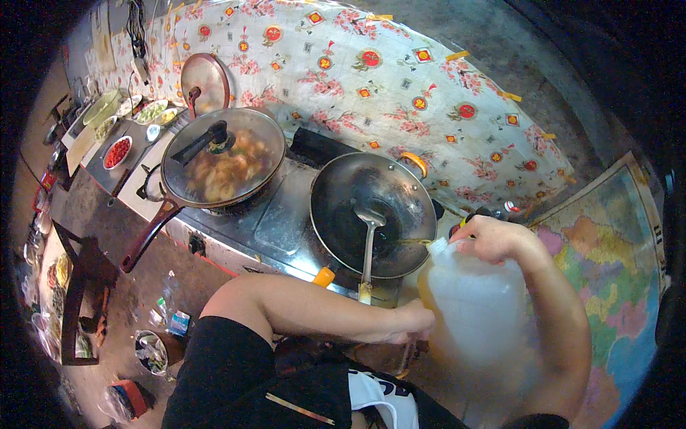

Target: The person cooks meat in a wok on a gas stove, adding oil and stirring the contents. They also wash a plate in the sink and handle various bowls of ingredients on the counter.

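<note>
My right hand grips the top of a large translucent plastic jug by its handle. The jug is tilted, its mouth at the right rim of a wok, and a thin yellowish stream runs from it into the wok. My left hand is against the jug's lower left side; its fingers are partly hidden. A metal ladle or spatula rests in the wok, its handle over the near rim. Left of the wok, a pan with a dark red handle stands under a glass lid, with browned food inside.
Bowls of cut ingredients, one with chopped red pieces, stand on the far-left counter. A second lid leans on the patterned wall covering. Bottles stand behind the jug. A waste bin is on the floor at lower left.
</note>
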A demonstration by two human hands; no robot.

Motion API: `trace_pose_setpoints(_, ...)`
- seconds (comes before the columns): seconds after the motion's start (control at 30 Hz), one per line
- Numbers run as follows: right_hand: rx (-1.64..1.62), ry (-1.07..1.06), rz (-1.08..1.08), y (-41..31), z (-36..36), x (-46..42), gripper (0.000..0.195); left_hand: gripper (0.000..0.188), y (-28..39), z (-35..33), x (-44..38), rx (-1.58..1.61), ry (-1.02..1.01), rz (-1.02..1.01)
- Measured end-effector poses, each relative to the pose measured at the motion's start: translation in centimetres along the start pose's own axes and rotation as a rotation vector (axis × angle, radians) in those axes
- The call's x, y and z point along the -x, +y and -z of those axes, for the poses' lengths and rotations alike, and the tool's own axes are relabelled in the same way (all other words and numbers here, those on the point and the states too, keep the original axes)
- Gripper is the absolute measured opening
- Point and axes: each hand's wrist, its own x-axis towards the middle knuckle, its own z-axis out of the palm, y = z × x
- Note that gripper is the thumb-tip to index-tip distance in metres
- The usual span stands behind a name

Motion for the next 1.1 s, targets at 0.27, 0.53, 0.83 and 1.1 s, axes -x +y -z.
trace_pose_setpoints(0.27,-0.338,0.391,0.237,4.7,-2.4,4.0,0.032,0.062,1.4,1.2,-0.6,-0.108,0.219,-0.214)
trace_pose_setpoints(0.53,-0.814,0.653,0.151,11.6,-7.7,5.2,0.035,0.051,3.5,2.2,4.6,-0.735,0.119,-0.173)
trace_pose_setpoints(0.83,-0.850,0.865,0.200,15.6,-10.7,0.7,0.029,0.032,3.7,6.9,12.4,-0.554,0.109,-0.207)
trace_pose_setpoints(1.1,-0.252,0.672,0.383,10.9,-6.6,1.6,0.028,0.027,4.5,10.2,20.4,-0.796,0.759,-0.544)
